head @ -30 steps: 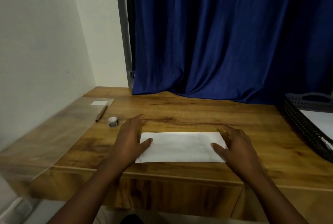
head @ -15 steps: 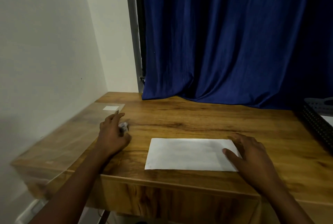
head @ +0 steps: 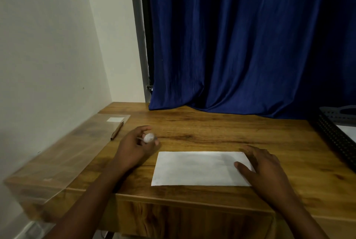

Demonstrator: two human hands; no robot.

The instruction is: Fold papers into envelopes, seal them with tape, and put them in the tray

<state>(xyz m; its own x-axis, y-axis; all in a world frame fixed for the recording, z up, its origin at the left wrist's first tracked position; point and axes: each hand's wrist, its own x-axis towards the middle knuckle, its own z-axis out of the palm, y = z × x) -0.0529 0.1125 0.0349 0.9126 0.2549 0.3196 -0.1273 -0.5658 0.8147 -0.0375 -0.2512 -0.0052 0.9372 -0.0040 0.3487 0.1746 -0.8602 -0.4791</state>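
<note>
Head view: left hand [head: 134,146] curled round small tape roll [head: 149,138], raised just off wooden desk [head: 221,133]. Right hand [head: 264,167] flat, fingers straight, pressing right end of folded white paper [head: 198,168] at 6 o'clock. Pencil [head: 117,131] and clear plastic sheet [head: 63,154] at 9 o'clock; black tray [head: 335,138] at 3 o'clock, well apart; blue curtain [head: 240,42] at 12 o'clock.

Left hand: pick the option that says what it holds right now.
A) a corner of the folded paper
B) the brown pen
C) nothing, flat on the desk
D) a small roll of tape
D: the left hand has its fingers curled round a small whitish roll of tape, apart from the folded paper; the brown pen lies untouched further left.
</note>
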